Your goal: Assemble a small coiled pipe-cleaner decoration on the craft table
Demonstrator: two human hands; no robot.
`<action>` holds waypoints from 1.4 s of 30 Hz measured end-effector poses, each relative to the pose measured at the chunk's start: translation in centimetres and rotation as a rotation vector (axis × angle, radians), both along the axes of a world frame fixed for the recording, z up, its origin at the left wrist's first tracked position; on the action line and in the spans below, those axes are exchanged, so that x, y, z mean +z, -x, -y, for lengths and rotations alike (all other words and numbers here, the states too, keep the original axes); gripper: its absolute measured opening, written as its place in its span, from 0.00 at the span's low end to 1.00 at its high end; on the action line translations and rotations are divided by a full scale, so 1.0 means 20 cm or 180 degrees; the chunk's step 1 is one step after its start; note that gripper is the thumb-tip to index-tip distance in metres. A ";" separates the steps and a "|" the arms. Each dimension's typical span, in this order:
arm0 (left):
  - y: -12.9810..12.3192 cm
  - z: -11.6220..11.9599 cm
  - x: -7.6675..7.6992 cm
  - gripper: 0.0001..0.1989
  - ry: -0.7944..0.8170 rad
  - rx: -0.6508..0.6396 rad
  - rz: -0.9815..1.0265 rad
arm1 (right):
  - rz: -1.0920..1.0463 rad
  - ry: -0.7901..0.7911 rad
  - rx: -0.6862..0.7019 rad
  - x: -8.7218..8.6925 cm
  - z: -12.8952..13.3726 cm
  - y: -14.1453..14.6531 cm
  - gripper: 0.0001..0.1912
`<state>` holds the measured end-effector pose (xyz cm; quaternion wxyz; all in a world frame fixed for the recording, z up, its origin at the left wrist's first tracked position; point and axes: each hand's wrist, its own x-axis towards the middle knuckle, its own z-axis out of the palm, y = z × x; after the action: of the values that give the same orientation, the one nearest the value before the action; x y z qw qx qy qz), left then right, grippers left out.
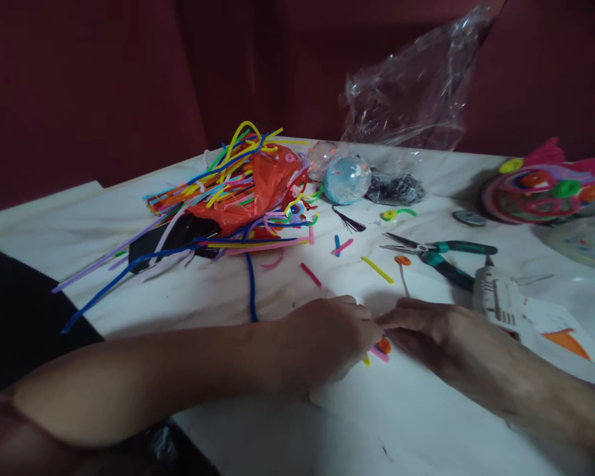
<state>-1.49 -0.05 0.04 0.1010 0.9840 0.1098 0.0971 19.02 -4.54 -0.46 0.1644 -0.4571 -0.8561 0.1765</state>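
Observation:
My left hand (pixel 324 340) reaches in over the white table, its fingers curled into a pinch; whatever sits in them is hidden. My right hand (pixel 439 330) comes from the other side, and the fingertips of both meet. Thumb and forefinger of the right close on a small purple pipe cleaner piece (pixel 381 333), mostly covered. Just below the fingertips show an orange pipe cleaner coil (pixel 385 345), a pink pipe cleaner piece (pixel 381 356) and a bit of yellow. Beyond the hands lie a yellow pipe cleaner piece (pixel 377 270) and a dark pink one (pixel 310 274).
Green-handled pliers (pixel 441 251) and a white glue gun (pixel 498 297) lie near my right hand. Farther back are a heap of pipe cleaners (pixel 228 192), a clear ball (pixel 348 180) and a plastic bag (pixel 406 92). A decorated ball (pixel 535 192) stands at right.

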 end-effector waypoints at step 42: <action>-0.03 0.02 -0.08 0.04 -0.0928 0.0115 0.0531 | 0.0712 0.0290 -0.0268 0.08 -0.10 0.09 0.15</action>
<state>-0.96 -0.50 -1.47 -0.0358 0.9746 0.1035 0.1953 17.24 -2.44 1.09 0.0542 -0.5165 -0.8402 0.1561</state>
